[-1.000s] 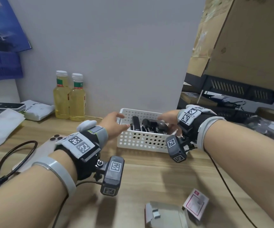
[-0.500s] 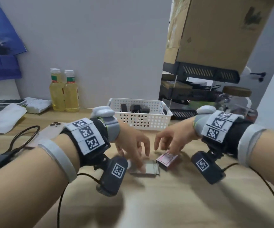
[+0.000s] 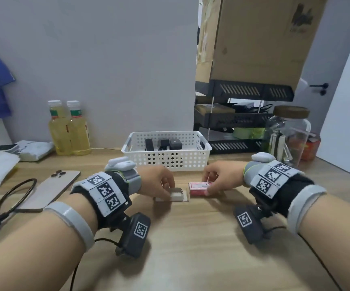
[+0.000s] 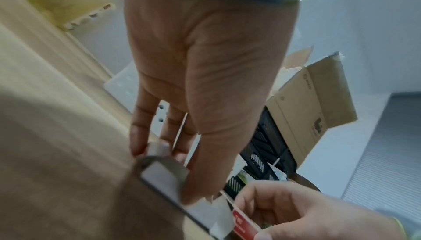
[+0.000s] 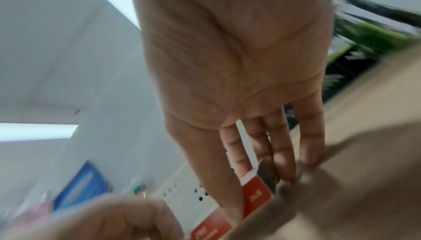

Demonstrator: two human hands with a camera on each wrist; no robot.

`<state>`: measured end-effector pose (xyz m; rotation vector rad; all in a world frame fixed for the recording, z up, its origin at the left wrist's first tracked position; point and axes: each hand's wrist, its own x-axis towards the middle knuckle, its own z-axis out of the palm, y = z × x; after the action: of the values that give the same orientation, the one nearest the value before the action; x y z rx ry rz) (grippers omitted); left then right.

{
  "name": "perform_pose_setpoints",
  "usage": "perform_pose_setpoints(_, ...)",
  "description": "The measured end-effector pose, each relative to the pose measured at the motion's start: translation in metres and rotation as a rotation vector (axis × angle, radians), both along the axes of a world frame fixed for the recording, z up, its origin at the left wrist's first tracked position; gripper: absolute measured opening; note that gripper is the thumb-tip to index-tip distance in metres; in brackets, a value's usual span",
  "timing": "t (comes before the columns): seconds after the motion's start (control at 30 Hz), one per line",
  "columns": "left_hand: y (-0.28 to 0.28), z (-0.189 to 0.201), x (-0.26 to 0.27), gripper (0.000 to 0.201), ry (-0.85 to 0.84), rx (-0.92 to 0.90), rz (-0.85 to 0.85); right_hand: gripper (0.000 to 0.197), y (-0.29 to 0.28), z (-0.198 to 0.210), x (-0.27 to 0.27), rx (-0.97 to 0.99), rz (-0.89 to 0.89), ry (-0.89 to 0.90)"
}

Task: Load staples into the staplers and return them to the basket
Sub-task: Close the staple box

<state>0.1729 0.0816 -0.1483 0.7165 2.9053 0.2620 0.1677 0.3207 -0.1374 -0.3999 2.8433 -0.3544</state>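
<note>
**Staple box being opened, no stapler loaded yet**

Since a second ago both your hands have left the basket and come down to the tabletop in front of it, onto the staple packaging.

Grip state:
- Left hand (image 3: 159,182): fingers and thumb curled onto the white inner tray (image 3: 175,195), pinching its end. The left wrist view shows fingertips on both sides of the tray.
- Right hand (image 3: 222,179): pinching the red sleeve (image 3: 199,187) between thumb and fingers, flat on the tabletop (image 3: 191,238).

Tray and sleeve lie just beside each other, apparently already separated or nearly so. I can't tell from these views whether the tray holds staples; its top just reads white.

Task things:
- Staplers (image 3: 163,144): several dark ones sit inside the white basket (image 3: 170,160), at the back of the tabletop beyond your hands. None is out or held.

Progress, my read:
- Done: staple box fetched and pulled apart, roughly.
- Left: take a staple strip, lift a stapler out, open it, load, close, return it. Repeat for each one.
- So you're at the very start, with zero staplers visibly loaded.

Phone (image 3: 50,190) and two bottles (image 3: 69,129) on the left are clear of the work.
</note>
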Motion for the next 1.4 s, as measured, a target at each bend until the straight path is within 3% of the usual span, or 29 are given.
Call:
perform_pose_setpoints(0.13, -0.013, -0.010, -0.014, 0.020, -0.033, 0.232, 0.067, 0.027, 0.002, -0.024, -0.016, -0.386, -0.126, -0.056)
perform_pose_setpoints(0.33, -0.014, -0.025, -0.016, 0.034, -0.068, 0.304, 0.073, 0.014, 0.008, -0.043, -0.021, -0.699, -0.241, -0.080)
perform_pose_setpoints(0.5, -0.014, -0.028, -0.017, 0.023, -0.071, 0.428, 0.071, 0.019, 0.013, -0.049, -0.016, -0.836, -0.261, -0.060)
perform_pose_setpoints(0.7, -0.024, -0.036, -0.015, 0.025, -0.215, 0.906, 0.096, 0.023, 0.020, -0.050, -0.009, -0.895, -0.242, -0.079)
perform_pose_setpoints(0.83, -0.028, -0.050, -0.017, 0.040, -0.283, 1.129, 0.149, 0.023, 0.016, -0.046, 0.000, -0.863, -0.128, -0.101)
perform_pose_setpoints(1.4, -0.027, -0.053, -0.012, 0.045, -0.217, 1.006, 0.114, 0.028, 0.005, -0.050, 0.003, -0.950, -0.092, -0.067)
